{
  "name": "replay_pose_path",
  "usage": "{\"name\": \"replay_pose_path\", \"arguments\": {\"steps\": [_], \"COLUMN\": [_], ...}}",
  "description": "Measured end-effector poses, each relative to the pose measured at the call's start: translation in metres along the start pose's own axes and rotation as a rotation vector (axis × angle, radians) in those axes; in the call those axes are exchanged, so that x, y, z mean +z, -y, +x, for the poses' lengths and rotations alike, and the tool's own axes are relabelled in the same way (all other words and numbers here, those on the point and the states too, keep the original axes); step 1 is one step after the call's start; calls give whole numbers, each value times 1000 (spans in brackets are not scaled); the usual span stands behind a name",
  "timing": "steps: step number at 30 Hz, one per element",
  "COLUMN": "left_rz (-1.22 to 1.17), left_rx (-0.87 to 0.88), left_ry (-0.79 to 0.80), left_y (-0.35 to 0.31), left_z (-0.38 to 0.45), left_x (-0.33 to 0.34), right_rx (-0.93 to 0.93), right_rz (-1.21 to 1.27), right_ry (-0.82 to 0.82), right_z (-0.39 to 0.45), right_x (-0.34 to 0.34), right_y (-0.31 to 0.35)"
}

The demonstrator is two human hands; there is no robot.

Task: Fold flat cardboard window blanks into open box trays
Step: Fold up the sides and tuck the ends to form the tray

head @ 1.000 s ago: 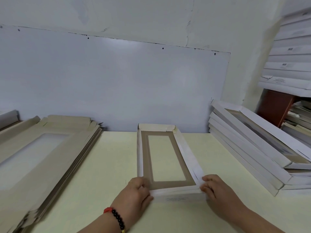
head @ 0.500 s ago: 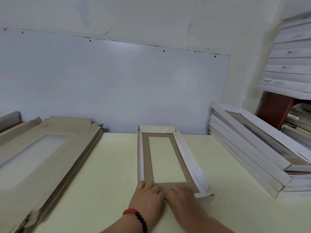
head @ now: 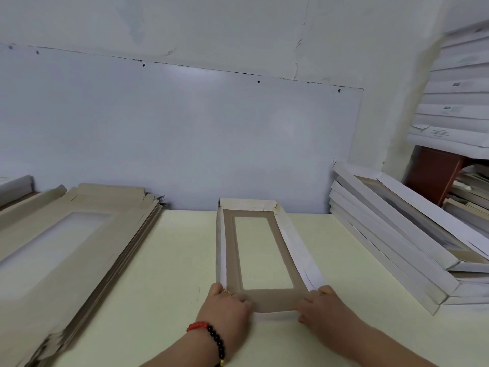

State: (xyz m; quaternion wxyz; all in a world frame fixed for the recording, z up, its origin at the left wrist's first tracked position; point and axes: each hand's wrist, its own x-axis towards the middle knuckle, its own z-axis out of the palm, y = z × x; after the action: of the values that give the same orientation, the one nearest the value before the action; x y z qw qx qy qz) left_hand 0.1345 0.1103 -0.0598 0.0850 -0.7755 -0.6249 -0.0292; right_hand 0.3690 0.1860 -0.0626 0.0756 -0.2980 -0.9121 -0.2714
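A long cardboard window tray (head: 229, 250) lies lengthwise on the pale yellow table (head: 172, 260), brown inside with white raised side walls and a folded far end. My left hand (head: 226, 309) grips the near left corner, fingers curled over the near flap. At the near right corner my right hand (head: 321, 309) grips the same white near flap (head: 275, 316), which lies low between my hands.
A stack of flat brown window blanks (head: 60, 250) lies at the left. Several folded white trays (head: 391, 234) lean in a pile at the right, with more boxes (head: 455, 102) stacked behind them. The wall stands close behind the table.
My hands were together at the middle of the near end half a second ago. They have slid apart to the two near corners, and the near brown border is uncovered.
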Motion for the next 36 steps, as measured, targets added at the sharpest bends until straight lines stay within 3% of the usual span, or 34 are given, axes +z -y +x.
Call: {"name": "replay_pose_path", "arguments": {"steps": [11,20,29,36], "left_rz": [-6,-8,75,183], "left_rx": [-45,-34,234,290], "left_ry": [72,124,214,378], "left_y": [24,22,43,57], "left_z": [-3,1,-5,15], "left_x": [-6,-3,-14,-32], "right_rx": [8,-13,11,33], "right_rz": [-89,33,172,162], "right_ry": [67,25,-47,-89], "right_z": [-15,11,31,32], "right_x": [-23,-12,0,-10], "right_y": [-30,31,59,60]}}
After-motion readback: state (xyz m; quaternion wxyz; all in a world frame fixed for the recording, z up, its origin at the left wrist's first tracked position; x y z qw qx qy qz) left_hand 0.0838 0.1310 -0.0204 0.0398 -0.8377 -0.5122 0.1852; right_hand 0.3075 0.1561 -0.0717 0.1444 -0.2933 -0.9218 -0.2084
